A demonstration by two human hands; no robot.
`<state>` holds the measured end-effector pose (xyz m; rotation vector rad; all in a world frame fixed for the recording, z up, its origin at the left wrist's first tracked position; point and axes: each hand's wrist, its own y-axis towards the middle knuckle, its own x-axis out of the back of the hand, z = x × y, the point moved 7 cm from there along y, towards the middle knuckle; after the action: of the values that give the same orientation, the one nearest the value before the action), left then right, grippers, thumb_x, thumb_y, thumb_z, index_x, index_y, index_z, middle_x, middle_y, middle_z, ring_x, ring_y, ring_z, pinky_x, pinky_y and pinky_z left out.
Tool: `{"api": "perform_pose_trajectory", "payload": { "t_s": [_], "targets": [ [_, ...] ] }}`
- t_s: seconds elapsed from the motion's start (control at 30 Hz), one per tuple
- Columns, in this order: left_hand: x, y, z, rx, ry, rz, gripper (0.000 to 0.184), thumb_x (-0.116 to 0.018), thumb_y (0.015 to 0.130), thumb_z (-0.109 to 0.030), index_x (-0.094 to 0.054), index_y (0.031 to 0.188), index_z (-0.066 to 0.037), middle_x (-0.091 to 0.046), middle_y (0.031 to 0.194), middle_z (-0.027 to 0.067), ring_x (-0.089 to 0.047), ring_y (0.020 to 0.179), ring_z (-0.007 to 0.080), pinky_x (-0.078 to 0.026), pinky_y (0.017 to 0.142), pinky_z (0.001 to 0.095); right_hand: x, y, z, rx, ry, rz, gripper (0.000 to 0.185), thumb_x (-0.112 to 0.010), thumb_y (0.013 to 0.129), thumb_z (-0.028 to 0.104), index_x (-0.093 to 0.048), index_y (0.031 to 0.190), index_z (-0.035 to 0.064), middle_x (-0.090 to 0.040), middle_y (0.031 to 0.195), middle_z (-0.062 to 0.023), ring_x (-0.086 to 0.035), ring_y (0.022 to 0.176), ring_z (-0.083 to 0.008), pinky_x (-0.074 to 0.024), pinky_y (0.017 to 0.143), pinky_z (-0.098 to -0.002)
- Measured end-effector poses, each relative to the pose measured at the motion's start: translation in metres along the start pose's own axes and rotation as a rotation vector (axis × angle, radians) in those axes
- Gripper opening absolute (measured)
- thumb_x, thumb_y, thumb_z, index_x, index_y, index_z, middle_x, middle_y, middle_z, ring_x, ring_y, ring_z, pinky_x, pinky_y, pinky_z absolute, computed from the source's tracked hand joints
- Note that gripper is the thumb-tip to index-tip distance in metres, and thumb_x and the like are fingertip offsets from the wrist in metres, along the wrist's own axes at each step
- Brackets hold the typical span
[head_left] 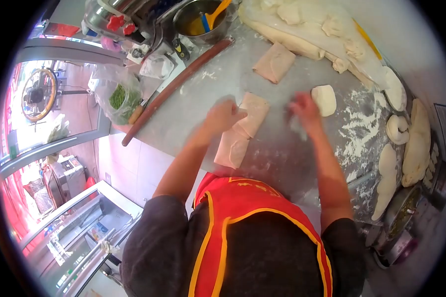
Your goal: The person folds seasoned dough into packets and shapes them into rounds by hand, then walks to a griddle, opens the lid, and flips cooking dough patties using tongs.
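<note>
My left hand (224, 117) is at the left edge of a folded dough piece (256, 115), its fingers curled and the thumb on the dough. Another folded dough piece (231, 150) lies just below it, the two touching or overlapping. My right hand (305, 113) is smeared by motion over the metal worktop, beside a small white dough piece (324, 100). Whether it holds anything I cannot make out. Farther back lies a third folded dough piece (274, 63).
A long rolling pin (178, 89) lies along the left edge. Behind it stands a metal bowl (189, 28) with an orange-handled brush (217, 14). A large dough mass (292, 34) is at the back. Flour (359, 119) and dough strips (385, 180) are on the right. A bag of greens (119, 96) sits left.
</note>
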<state>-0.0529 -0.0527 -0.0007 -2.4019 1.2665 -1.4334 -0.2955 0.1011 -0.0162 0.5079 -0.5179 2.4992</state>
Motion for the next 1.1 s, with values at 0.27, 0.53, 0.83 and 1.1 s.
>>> {"api": "perform_pose_trajectory", "payload": {
  "t_s": [0.27,0.53,0.83,1.1],
  "targets": [
    [-0.041,-0.008,0.0,0.074,-0.528,0.138,0.039,-0.071,0.078,-0.031,-0.063,0.094,0.004,-0.064,0.081,0.0116,-0.06,0.074,0.0191,-0.048,0.065,0.0342,-0.086,-0.006,0.042,-0.131,0.148,0.26,0.05,-0.073,0.074,0.015,-0.055,0.116,-0.0045,-0.064,0.101,-0.0138,-0.062,0.087,-0.0184,-0.0506,0.075,-0.0307],
    [-0.021,-0.043,-0.04,-0.013,-0.522,0.104,0.03,-0.065,0.083,-0.023,-0.063,0.104,-0.001,-0.064,0.086,0.0129,-0.061,0.082,0.0187,-0.048,0.074,0.032,-0.064,-0.025,0.035,-0.15,0.268,0.428,0.034,-0.072,0.076,0.007,-0.058,0.106,-0.0013,-0.061,0.093,-0.0061,-0.057,0.083,-0.0128,-0.0481,0.072,-0.0276],
    [0.012,-0.021,-0.045,-0.21,-0.364,0.135,0.031,-0.066,0.083,-0.026,-0.064,0.103,-0.002,-0.065,0.085,0.013,-0.059,0.075,0.0229,-0.047,0.07,0.0341,-0.063,-0.024,0.073,-0.126,0.409,0.557,0.036,-0.07,0.082,0.016,-0.057,0.112,0.0005,-0.062,0.099,-0.0036,-0.057,0.087,-0.0112,-0.0462,0.077,-0.0266],
    [0.033,0.021,-0.029,-0.246,-0.3,0.07,0.031,-0.066,0.083,-0.026,-0.063,0.102,-0.002,-0.066,0.083,0.0115,-0.06,0.074,0.0201,-0.048,0.069,0.0337,-0.078,-0.011,0.08,-0.151,0.513,0.333,0.03,-0.068,0.084,0.016,-0.058,0.106,-0.0015,-0.063,0.097,-0.0061,-0.057,0.085,-0.0117,-0.0473,0.074,-0.0274]
  ]
}}
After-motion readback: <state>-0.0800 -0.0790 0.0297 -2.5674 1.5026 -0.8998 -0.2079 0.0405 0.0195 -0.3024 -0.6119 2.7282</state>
